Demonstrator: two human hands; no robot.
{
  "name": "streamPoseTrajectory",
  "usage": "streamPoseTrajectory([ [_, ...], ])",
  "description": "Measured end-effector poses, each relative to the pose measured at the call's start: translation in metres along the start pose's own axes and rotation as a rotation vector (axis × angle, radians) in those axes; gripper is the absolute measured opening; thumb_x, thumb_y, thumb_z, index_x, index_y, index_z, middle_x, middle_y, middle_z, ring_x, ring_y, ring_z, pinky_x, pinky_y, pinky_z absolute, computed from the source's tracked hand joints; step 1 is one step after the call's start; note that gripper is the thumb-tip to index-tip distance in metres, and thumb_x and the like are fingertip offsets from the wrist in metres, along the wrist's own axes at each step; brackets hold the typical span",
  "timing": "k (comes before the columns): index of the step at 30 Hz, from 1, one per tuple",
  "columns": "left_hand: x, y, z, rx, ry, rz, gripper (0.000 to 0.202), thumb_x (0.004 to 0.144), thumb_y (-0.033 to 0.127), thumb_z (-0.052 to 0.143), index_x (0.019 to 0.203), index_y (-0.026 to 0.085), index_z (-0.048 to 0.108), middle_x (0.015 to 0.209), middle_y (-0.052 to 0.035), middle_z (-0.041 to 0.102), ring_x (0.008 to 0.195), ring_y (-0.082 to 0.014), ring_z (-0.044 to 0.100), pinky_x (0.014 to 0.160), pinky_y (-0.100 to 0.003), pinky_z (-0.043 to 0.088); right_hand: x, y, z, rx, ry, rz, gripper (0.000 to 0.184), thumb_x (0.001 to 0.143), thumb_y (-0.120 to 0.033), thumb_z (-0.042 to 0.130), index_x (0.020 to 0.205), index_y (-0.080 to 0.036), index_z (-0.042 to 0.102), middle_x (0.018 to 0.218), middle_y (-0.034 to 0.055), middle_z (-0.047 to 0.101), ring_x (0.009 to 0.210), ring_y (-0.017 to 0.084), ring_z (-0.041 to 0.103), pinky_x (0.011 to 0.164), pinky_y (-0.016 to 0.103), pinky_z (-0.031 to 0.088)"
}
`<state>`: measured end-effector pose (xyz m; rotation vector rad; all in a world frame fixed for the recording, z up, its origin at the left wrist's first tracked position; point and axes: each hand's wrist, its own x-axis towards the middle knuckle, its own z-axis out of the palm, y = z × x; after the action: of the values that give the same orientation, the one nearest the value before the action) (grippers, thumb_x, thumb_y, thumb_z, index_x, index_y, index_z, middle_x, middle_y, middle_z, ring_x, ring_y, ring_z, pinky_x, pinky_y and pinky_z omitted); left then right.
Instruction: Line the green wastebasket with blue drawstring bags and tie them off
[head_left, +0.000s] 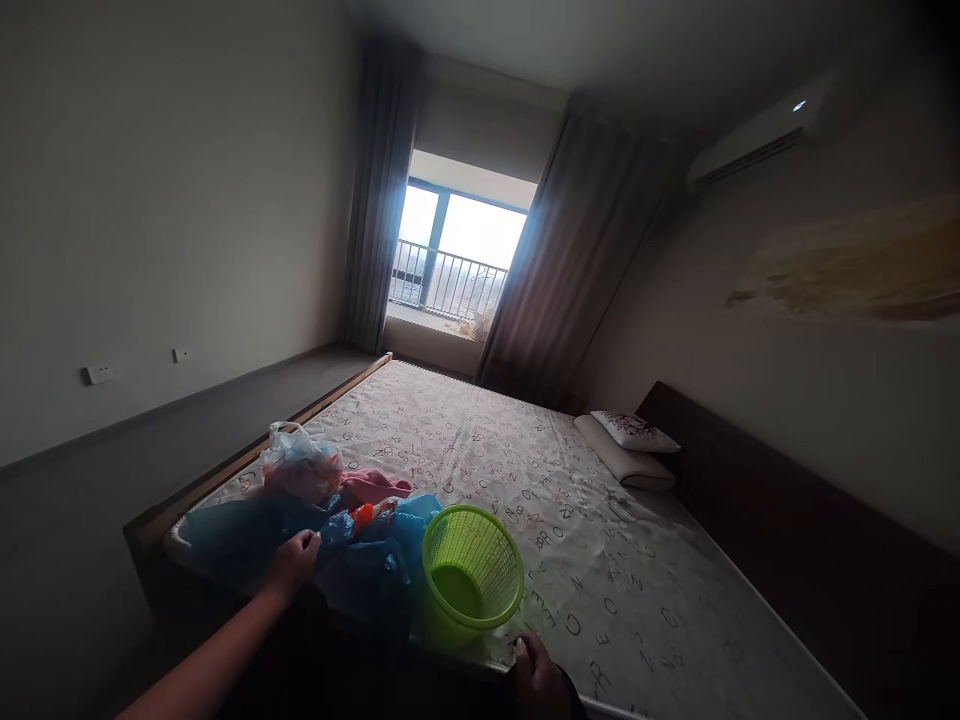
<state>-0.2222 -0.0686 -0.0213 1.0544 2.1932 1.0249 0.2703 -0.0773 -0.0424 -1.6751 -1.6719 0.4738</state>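
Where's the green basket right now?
Head view: the green basket sits on the bed, near edge, between the blue plastic bags and the right hand.

Bare left hand (294, 562) and forearm, unsleeved; right hand (537, 676) likewise bare.

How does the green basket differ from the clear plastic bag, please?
The basket is green, stiff and open-topped, and looks empty; the bag is clear, soft, bunched shut at the top and stuffed. The basket sits by the right hand; the bag lies beyond the left hand. Both rest on the bed.
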Motion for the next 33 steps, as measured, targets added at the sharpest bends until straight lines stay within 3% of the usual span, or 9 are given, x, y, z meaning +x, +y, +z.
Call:
streamPoseTrajectory([
  [3, 0.004, -0.006, 0.002, 0.005, 0.009, 0.007, 0.03, 0.097, 0.035, 0.046, 0.081, 0.021, 0.068, 0.085, -0.0109, 0.077, 0.081, -0.0268, 0.073, 0.069, -0.031, 0.046, 0.0, 0.0, 0.001, 0.077, -0.101, 0.033, 0.052, 0.093, -0.063, 0.033, 0.078, -0.025, 0.067, 0.066, 0.0044, 0.07, 0.063, 0.024, 0.07, 0.062, 0.031, 0.051],
  [10, 0.008, -0.008, 0.004, 0.055, 0.176, 0.041, 0.022, 0.089, 0.032, 0.049, 0.087, 0.018, 0.066, 0.108, -0.0195, 0.075, 0.105, -0.0331, 0.072, 0.092, -0.037, 0.053, 0.0, 0.005, 0.003, 0.03, -0.098, 0.035, 0.051, 0.094, -0.064, 0.031, 0.072, -0.026, 0.057, 0.06, 0.0013, 0.061, 0.059, 0.022, 0.062, 0.06, 0.03, 0.044],
  [17, 0.011, -0.013, 0.005, 0.059, 0.133, 0.048, 0.024, 0.091, 0.035, 0.047, 0.089, 0.019, 0.065, 0.108, -0.0191, 0.074, 0.106, -0.0337, 0.071, 0.097, -0.04, 0.054, -0.001, 0.0, 0.002, 0.034, -0.115, 0.06, 0.049, 0.093, -0.063, 0.03, 0.07, -0.027, 0.053, 0.06, 0.0006, 0.058, 0.059, 0.022, 0.059, 0.059, 0.03, 0.041],
  [25, 0.018, -0.017, 0.008, 0.114, 0.177, 0.088, 0.023, 0.086, 0.031, 0.049, 0.085, 0.018, 0.068, 0.106, -0.0205, 0.074, 0.109, -0.0356, 0.069, 0.1, -0.042, 0.053, -0.003, -0.008, -0.001, 0.018, -0.116, 0.049, 0.047, 0.096, -0.057, 0.035, 0.073, -0.025, 0.06, 0.065, 0.0034, 0.065, 0.062, 0.023, 0.063, 0.062, 0.031, 0.044],
  [28, 0.012, -0.008, 0.008, 0.142, 0.187, 0.088, 0.021, 0.084, 0.028, 0.052, 0.085, 0.017, 0.07, 0.106, -0.0209, 0.074, 0.108, -0.0356, 0.07, 0.097, -0.042, 0.054, -0.013, -0.03, 0.016, 0.06, -0.201, -0.052, 0.046, 0.099, -0.052, 0.035, 0.084, -0.023, 0.067, 0.079, 0.0069, 0.073, 0.075, 0.025, 0.07, 0.071, 0.033, 0.05],
  [31, 0.008, -0.001, 0.009, 0.177, 0.175, 0.085, 0.022, 0.086, 0.028, 0.053, 0.088, 0.015, 0.071, 0.109, -0.0209, 0.075, 0.111, -0.0356, 0.068, 0.099, -0.041, 0.054, -0.03, -0.066, 0.053, 0.064, -0.332, -0.141, 0.042, 0.101, -0.039, 0.034, 0.091, -0.02, 0.07, 0.092, 0.0117, 0.073, 0.089, 0.027, 0.072, 0.085, 0.038, 0.055],
  [33, 0.006, 0.0, 0.011, 0.189, 0.16, 0.079, 0.024, 0.088, 0.028, 0.053, 0.091, 0.015, 0.072, 0.112, -0.0205, 0.074, 0.112, -0.0349, 0.068, 0.1, -0.04, 0.053, -0.04, -0.091, 0.082, 0.034, -0.506, -0.203, 0.032, 0.097, -0.031, 0.048, 0.113, -0.017, 0.072, 0.125, 0.0162, 0.069, 0.108, 0.029, 0.072, 0.099, 0.04, 0.054],
])
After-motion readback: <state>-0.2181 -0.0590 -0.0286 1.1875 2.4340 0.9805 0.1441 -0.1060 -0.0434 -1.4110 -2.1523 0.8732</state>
